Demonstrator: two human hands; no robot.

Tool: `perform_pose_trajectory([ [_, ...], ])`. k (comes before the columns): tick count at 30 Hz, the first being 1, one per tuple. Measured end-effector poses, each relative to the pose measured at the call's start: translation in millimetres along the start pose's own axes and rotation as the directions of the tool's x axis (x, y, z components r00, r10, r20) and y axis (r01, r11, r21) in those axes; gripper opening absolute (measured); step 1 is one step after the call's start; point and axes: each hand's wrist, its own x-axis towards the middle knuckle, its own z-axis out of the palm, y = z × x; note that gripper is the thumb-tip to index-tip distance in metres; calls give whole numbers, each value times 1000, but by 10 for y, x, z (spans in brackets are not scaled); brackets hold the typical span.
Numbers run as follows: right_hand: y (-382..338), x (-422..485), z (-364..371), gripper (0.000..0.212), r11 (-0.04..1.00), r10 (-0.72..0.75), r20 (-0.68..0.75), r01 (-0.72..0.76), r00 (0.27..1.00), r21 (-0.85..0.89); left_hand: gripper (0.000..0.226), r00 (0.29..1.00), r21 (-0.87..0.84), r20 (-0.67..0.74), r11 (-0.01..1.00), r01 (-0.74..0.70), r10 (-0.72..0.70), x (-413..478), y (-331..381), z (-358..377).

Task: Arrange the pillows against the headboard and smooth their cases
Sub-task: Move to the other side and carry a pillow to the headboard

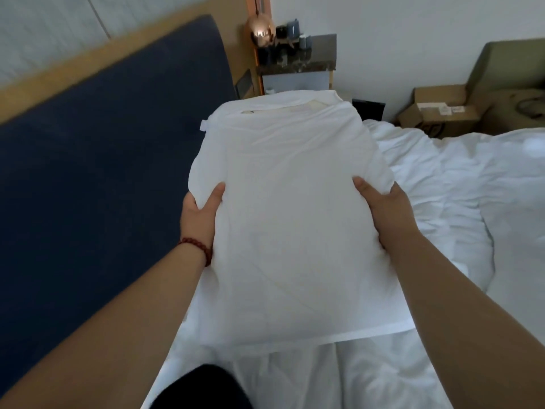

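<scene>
A white pillow [289,225] in a loose, wrinkled case is held lengthwise above the bed, just right of the dark blue headboard [103,160]. My left hand [200,214] grips its left side, thumb on top, fingers hidden underneath. My right hand [386,211] grips its right side the same way. The far end of the case is open and shows the cream inner pillow. A second white pillow edge [298,94] shows behind it at the far end.
A rumpled white duvet [460,202] covers the bed to the right. A bedside table [298,69] with a copper lamp [262,28] and cups stands beyond the headboard. Cardboard boxes [439,110] and an olive armchair [510,84] are at the far right.
</scene>
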Motion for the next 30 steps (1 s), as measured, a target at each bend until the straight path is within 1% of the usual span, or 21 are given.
perform_pose_trajectory([
  [5, -235, 142, 82, 41, 999, -22, -3, 22, 1000, 32, 54, 999, 0, 32, 1000, -24, 24, 260, 215, 80],
  [10, -202, 407, 240, 40, 1000, -7, -22, 7, 1000, 7, 52, 998, -2, 60, 1000, -13, 13, 651, 233, 142],
  [14, -119, 835, 388, 39, 1000, 1, -55, -2, 998, -16, 49, 995, 1, 97, 1000, -5, 5, 1170, 149, 370],
  [18, 39, 1461, 555, 42, 997, 12, -95, -19, 995, -72, 60, 988, 7, 151, 1000, 28, -28, 1838, -99, 754],
  [20, 168, 1820, 628, 42, 991, 15, -110, -29, 994, -130, 61, 981, 20, 180, 997, 72, -74, 2190, -290, 957],
  [22, 349, 2179, 681, 43, 978, 39, -117, -62, 992, -198, 62, 966, 74, 209, 987, 141, -154, 2503, -491, 1133],
  [25, 704, 2630, 761, 49, 947, 99, -127, -133, 987, -292, 77, 928, 143, 246, 958, 249, -278, 2900, -839, 1342],
  [28, 1143, 2877, 794, 53, 905, 224, -71, -235, 972, -354, 92, 868, 302, 241, 884, 357, -433, 3091, -1159, 1361],
  [30, 1448, 2892, 723, 61, 882, 370, 15, -346, 929, -319, 102, 798, 389, 265, 817, 426, -542, 3160, -1380, 1240],
])
